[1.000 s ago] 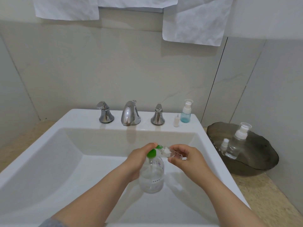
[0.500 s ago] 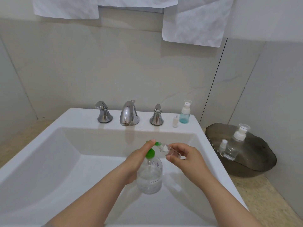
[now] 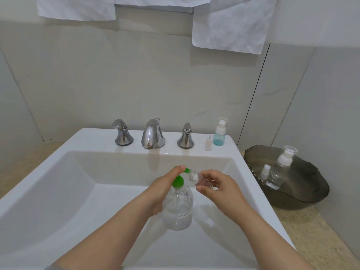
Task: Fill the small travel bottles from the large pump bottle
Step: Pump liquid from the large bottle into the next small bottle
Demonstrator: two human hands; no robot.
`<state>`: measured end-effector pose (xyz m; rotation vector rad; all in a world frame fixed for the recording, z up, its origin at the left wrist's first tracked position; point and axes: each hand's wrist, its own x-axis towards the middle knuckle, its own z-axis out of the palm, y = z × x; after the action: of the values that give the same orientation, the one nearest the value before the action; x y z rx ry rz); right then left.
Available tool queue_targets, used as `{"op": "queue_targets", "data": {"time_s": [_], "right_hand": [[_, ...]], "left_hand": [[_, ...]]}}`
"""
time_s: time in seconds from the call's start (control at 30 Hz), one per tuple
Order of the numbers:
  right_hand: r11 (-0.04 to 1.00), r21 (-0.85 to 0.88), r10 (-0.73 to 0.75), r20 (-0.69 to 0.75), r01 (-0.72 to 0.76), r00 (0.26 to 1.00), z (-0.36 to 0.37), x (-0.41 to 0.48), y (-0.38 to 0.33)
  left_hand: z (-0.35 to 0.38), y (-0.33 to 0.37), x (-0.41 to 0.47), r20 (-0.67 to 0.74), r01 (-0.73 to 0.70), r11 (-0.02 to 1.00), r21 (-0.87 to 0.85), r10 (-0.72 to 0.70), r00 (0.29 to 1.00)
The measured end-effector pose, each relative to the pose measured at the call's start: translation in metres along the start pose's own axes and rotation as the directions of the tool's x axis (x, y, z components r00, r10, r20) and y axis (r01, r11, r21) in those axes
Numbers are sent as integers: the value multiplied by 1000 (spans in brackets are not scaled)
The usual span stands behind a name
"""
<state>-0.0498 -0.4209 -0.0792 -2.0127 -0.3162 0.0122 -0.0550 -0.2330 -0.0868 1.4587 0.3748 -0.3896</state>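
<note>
Watching the head feed remotely, I logged the white sink [image 3: 58, 191] filling most of the view. Right of the sink sat a dark tray [image 3: 307, 176] carrying a clear capped bottle [image 3: 279, 172]. Over the sink's basin the large pump bottle [image 3: 178, 213] stood upright; whether it rested on the bottom, I couldn't tell. Left hand [image 3: 161, 190] wrapped round its shoulder, forefinger laid on the green pump head. Right hand [image 3: 222, 187], also over the basin, pinched a small travel bottle [image 3: 200, 180], tilted, mouth at the green nozzle. On the sink's back ledge, right end: a blue-tinted bottle [image 3: 219, 136].
</note>
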Motion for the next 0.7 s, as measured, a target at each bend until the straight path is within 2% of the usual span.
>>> {"op": "queue_targets", "data": {"time_s": [0.13, 0.47, 0.7], "right_hand": [[1000, -11, 8, 11, -8, 1000, 0, 0, 1], [999, -24, 22, 29, -21, 999, 0, 1, 3], [999, -34, 16, 29, -15, 999, 0, 0, 2]], "left_hand": [[-2, 2, -1, 9, -3, 997, -72, 4, 1000], [1, 3, -7, -32, 2, 991, -133, -6, 999], [2, 1, -6, -78, -26, 997, -79, 20, 997]]}}
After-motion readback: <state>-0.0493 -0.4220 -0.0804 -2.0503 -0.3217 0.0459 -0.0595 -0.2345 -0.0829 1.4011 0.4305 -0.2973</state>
